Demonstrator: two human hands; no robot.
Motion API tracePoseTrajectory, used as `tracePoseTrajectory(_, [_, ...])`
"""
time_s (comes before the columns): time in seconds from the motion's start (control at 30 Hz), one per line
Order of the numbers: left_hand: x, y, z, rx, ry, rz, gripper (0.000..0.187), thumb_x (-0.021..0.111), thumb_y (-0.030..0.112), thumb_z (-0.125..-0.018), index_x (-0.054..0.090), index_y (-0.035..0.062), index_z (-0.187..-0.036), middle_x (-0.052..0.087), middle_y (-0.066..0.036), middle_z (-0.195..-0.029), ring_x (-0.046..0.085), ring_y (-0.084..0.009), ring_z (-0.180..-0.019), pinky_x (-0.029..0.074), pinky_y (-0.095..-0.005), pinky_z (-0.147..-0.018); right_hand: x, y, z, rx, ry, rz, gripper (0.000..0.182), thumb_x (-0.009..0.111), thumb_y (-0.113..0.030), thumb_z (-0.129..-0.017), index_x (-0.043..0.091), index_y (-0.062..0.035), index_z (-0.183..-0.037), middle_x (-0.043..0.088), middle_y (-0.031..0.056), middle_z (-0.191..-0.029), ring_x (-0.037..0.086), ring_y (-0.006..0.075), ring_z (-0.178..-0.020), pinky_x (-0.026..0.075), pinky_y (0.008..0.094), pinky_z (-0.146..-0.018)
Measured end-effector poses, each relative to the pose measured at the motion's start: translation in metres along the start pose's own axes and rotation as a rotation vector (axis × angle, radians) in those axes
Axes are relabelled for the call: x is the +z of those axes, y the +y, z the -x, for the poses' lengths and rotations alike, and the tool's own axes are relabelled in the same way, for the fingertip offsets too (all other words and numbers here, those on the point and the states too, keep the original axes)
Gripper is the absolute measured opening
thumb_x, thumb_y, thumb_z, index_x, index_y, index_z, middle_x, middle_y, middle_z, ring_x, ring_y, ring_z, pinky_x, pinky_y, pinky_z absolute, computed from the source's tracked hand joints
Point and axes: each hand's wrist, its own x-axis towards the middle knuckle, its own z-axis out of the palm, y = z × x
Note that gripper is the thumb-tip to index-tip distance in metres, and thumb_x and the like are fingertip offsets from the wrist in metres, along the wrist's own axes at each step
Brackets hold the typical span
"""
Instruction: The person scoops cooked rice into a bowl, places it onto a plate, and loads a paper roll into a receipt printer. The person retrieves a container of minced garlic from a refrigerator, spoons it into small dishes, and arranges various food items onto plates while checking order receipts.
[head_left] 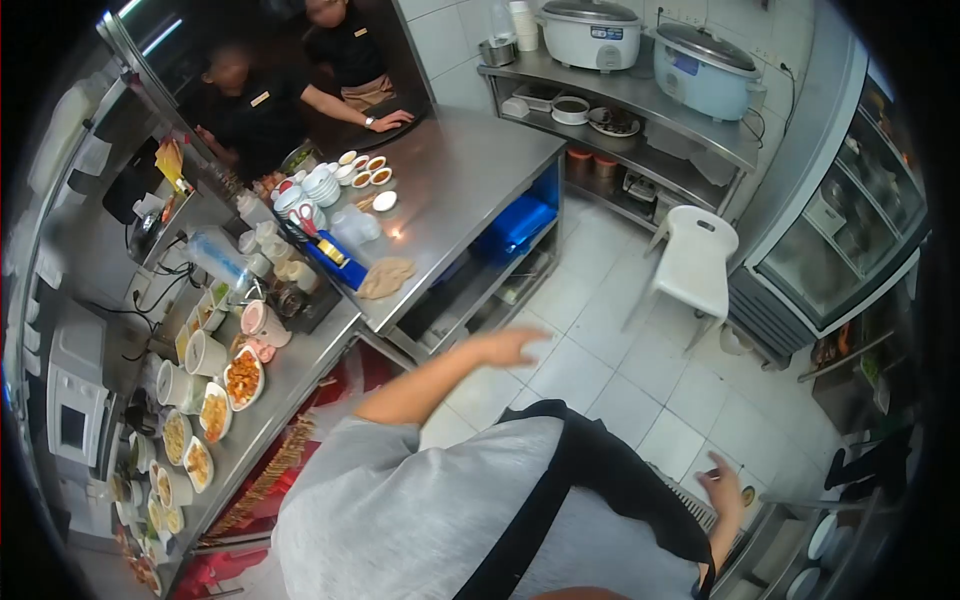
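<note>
My left hand [512,346] reaches forward over the tiled floor, beside the steel counter [480,170]; it touches nothing and looks empty, with its fingers apart. Low on the right, my right hand [722,482] is raised near a floor grate [690,495], its fingers spread and nothing visible in them. A crumpled tan cloth [386,278] lies at the near corner of the counter, next to a blue box [338,262]. Small bowls of red sauce [361,180] stand farther back on it.
Along the left counter [300,350] sit several dishes of food [243,378]. A white plastic stool [692,262] stands on the floor before a glass-door fridge [845,200]. Rice cookers [705,75] rest on a back shelf. Two people [345,50] stand behind the counter.
</note>
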Motion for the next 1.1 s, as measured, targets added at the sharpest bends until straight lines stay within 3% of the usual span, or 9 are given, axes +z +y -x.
tracePoseTrajectory(0.1, [0.145, -0.084, -0.005, -0.293, -0.262, -0.138, 0.059, 0.067, 0.03, -0.071, 0.049, 0.0107, -0.125, 0.063, -0.018, -0.098, 0.06, -0.0318, -0.093, 0.047, -0.0399, -0.082, -0.099, 0.053, -0.029, -0.103, 0.143, 0.011, 0.057, 0.063, -0.005, -0.075, 0.046, -0.0105, -0.129, 0.057, 0.0073, -0.075, 0.053, 0.0136, -0.067, 0.045, 0.0281, -0.065])
tracePoseTrajectory(0.2, [0.254, -0.199, 0.025, -0.459, -0.669, -0.491, 0.017, 0.069, 0.025, -0.064, 0.068, 0.0098, -0.071, 0.066, -0.012, -0.079, 0.063, -0.027, -0.074, 0.049, -0.0397, -0.069, -0.209, 0.05, -0.044, -0.181, 0.199, -0.056, 0.055, 0.059, -0.001, -0.075, 0.045, -0.008, -0.129, 0.047, 0.0018, -0.073, 0.044, 0.0111, -0.066, 0.041, 0.0253, -0.064])
tracePoseTrajectory(0.23, [0.216, -0.167, 0.036, -0.57, -0.443, -0.407, 0.012, 0.068, 0.022, -0.063, 0.069, 0.0108, -0.067, 0.066, -0.011, -0.08, 0.064, -0.0262, -0.077, 0.05, -0.04, -0.069, -0.246, 0.029, -0.044, -0.195, 0.254, 0.084, 0.057, 0.059, 0.0, -0.072, 0.046, -0.006, -0.128, 0.047, 0.0023, -0.073, 0.045, 0.0114, -0.067, 0.042, 0.0255, -0.065])
tracePoseTrajectory(0.3, [0.183, -0.16, -0.003, -0.668, -0.485, -0.477, 0.018, 0.064, 0.019, -0.069, 0.069, 0.011, -0.085, 0.067, -0.01, -0.087, 0.065, -0.0233, -0.082, 0.051, -0.0383, -0.07, -0.31, 0.006, -0.056, -0.377, 0.436, 0.215, 0.059, 0.063, -0.001, -0.068, 0.048, -0.0052, -0.125, 0.05, 0.0069, -0.071, 0.046, 0.0137, -0.065, 0.043, 0.0263, -0.065])
tracePoseTrajectory(0.47, [0.105, -0.055, -0.203, -1.018, 0.177, 0.101, 0.057, 0.07, 0.016, -0.072, 0.048, 0.0101, -0.124, 0.06, -0.018, -0.106, 0.062, -0.027, -0.09, 0.051, -0.0361, -0.072, -0.458, -0.045, -0.11, -0.235, 0.514, 0.277, 0.053, 0.062, -0.006, -0.074, 0.047, -0.0059, -0.125, 0.054, 0.005, -0.071, 0.049, 0.0127, -0.067, 0.043, 0.0277, -0.066])
tracePoseTrajectory(0.67, [0.106, -0.037, -0.408, -0.334, 0.298, 0.254, 0.055, 0.069, 0.019, -0.074, 0.048, 0.006, -0.124, 0.053, -0.018, -0.117, 0.052, -0.0291, -0.108, 0.047, -0.0376, -0.086, -0.694, 0.093, -0.266, -0.147, 0.621, 0.413, 0.047, 0.066, -0.021, -0.076, 0.054, 0.0042, -0.113, 0.06, 0.0198, -0.106, 0.058, 0.0264, -0.098, 0.044, 0.0354, -0.086])
tracePoseTrajectory(0.83, [0.092, 0.072, -0.452, -0.428, 0.271, 0.238, 0.051, 0.066, 0.026, -0.076, 0.05, 0.0122, -0.122, 0.055, -0.018, -0.114, 0.055, -0.0309, -0.103, 0.046, -0.0389, -0.086, -0.965, 0.24, -0.44, -0.413, 1.111, 0.471, 0.063, 0.064, -0.024, -0.079, 0.038, -0.0014, -0.132, 0.044, 0.0132, -0.132, 0.044, 0.0183, -0.119, 0.035, 0.0259, -0.096])
tracePoseTrajectory(0.93, [0.126, 0.117, -0.425, -0.622, 0.391, 0.177, 0.051, 0.066, 0.026, -0.077, 0.049, 0.0126, -0.123, 0.056, -0.016, -0.115, 0.057, -0.0291, -0.098, 0.047, -0.037, -0.084, -0.959, 0.243, -0.513, -0.089, 1.064, 0.446, 0.061, 0.064, -0.024, -0.079, 0.039, -0.0009, -0.13, 0.045, 0.014, -0.129, 0.045, 0.0194, -0.116, 0.036, 0.0272, -0.094])
tracePoseTrajectory(1.1, [0.25, 0.228, -0.365, -0.956, 0.746, 0.415, 0.049, 0.064, 0.02, -0.073, 0.052, 0.0112, -0.119, 0.061, -0.016, -0.105, 0.06, -0.0297, -0.094, 0.048, -0.0369, -0.082, -0.941, 0.263, -0.579, -0.021, 0.974, 0.389, 0.058, 0.065, -0.025, -0.078, 0.042, -0.0002, -0.126, 0.048, 0.0153, -0.125, 0.048, 0.0214, -0.112, 0.037, 0.0294, -0.091])
